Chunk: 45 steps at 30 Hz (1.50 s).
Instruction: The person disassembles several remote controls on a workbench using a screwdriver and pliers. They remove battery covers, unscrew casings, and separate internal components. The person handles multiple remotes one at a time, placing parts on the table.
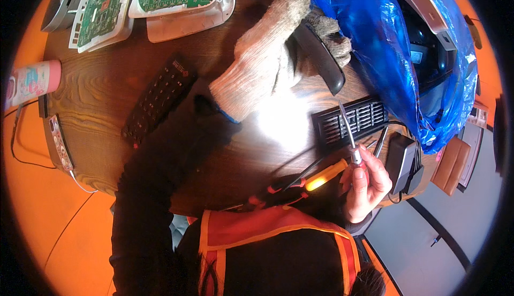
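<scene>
Toward tabletop's [96,92] right edge — gloved left hand [267,55], fingers curled, clasps dark handset [319,52]; right hand [367,186] pinches screwdriver [349,130], tip near handset's end. Slippery knit could let handset twist — blade skidding onto left fingers.

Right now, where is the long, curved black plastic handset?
The handset is just right of upper centre in the head view, held in the pale-gloved left hand, left of the shiny blue plastic bag.
</scene>
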### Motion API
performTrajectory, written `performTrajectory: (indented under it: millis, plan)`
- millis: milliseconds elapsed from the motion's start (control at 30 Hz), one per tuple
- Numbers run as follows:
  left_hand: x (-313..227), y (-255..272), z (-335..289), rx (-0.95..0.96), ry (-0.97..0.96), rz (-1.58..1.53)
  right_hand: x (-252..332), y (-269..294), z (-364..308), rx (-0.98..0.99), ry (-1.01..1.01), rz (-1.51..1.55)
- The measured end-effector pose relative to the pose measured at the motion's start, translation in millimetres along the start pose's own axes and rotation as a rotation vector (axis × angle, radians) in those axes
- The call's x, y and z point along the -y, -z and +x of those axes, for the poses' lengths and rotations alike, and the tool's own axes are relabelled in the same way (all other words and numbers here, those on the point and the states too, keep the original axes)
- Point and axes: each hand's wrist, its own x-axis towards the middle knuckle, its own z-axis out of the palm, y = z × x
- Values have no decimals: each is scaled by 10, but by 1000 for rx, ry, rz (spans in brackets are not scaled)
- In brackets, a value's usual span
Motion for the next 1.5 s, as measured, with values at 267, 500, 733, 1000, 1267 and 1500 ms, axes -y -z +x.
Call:
performTrajectory:
  millis: [267, 500, 733, 1000, 1267, 1500]
  plan:
    - [15, -3, -19, 12, 57, 125, 29, 23, 40, 142, -13, -27]
    - [-27, -80, -53, -275, 35, 383, 75, -62, 71, 242, -87, -29]
    - [-62, -146, 5, -404, 110, 235, 57, -371, 13, 375, -348, 395]
    - [-106, -64, 46, -229, 79, 187, 52, -599, 45, 232, 34, -200]
    - [-110, -55, 22, -276, 58, 127, 118, -913, -80, -96, 454, -958]
    - [-88, -96, -7, -347, -50, 236, 144, -929, -94, -14, 212, -565]
